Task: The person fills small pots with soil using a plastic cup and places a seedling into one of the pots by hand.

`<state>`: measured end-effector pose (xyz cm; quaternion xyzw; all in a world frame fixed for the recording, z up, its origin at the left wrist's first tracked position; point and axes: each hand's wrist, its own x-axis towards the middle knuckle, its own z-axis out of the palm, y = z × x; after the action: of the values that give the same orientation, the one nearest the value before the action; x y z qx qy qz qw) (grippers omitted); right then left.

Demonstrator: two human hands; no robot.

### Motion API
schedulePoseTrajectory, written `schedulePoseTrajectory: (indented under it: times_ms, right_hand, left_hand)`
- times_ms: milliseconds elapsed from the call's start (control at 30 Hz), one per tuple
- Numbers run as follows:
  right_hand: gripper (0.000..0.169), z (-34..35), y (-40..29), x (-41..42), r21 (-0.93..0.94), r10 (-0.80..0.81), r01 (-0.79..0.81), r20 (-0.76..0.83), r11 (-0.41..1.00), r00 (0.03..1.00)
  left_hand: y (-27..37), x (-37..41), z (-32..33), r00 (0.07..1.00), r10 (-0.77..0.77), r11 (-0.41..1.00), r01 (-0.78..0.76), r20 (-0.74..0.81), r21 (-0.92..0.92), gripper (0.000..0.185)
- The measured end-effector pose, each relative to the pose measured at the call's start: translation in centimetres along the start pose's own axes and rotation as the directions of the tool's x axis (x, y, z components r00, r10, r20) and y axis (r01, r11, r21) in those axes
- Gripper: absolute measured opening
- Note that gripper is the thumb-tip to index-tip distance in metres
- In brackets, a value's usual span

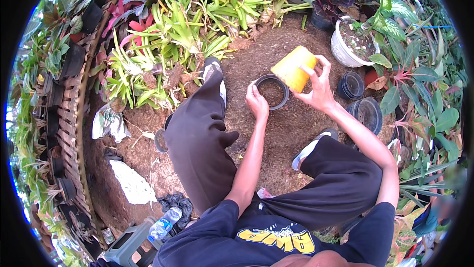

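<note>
My right hand (319,88) grips a yellow plastic pot (294,67), tilted over the right rim of a black plastic pot (284,104). Fingers of my left hand (258,100) are on the left rim of that black pot, which stands between my feet with brown soil inside. The inside of the yellow pot is hidden from view. Beyond both pots lies brown ground, and a heap of green bromeliad plants (189,26) is up and to the left.
At right stand a white pot (346,50), nested small black pots (351,85) and larger dark pots (366,115). A slatted wooden rack (70,118) runs along the left. A water bottle (163,226) lies by a grey plastic stool (127,243) at lower left.
</note>
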<state>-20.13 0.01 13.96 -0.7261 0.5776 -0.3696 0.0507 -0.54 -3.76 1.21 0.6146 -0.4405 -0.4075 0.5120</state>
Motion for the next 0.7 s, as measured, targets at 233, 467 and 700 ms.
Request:
schedulePoseTrajectory:
  times_ms: [233,467,700]
  right_hand:
    - [0.088,-1.6,3.9,0.4,-0.088,0.350,-0.366,-0.155,0.926,0.924]
    - [0.090,-4.1,16.2,-1.0,-0.360,0.487,-0.479,-0.076,0.800,0.870]
    - [0.091,-1.4,18.3,-4.4,-0.492,0.575,-0.423,0.212,0.761,0.790]
  left_hand:
    - [1.3,0.0,0.5,0.998,0.029,0.994,-0.023,-0.058,0.103,0.025]
    - [1.3,0.2,1.5,0.984,0.179,0.983,-0.179,-0.003,0.028,0.030]
    - [0.5,0.4,1.3,0.985,0.150,0.988,-0.148,0.084,-0.032,0.033]
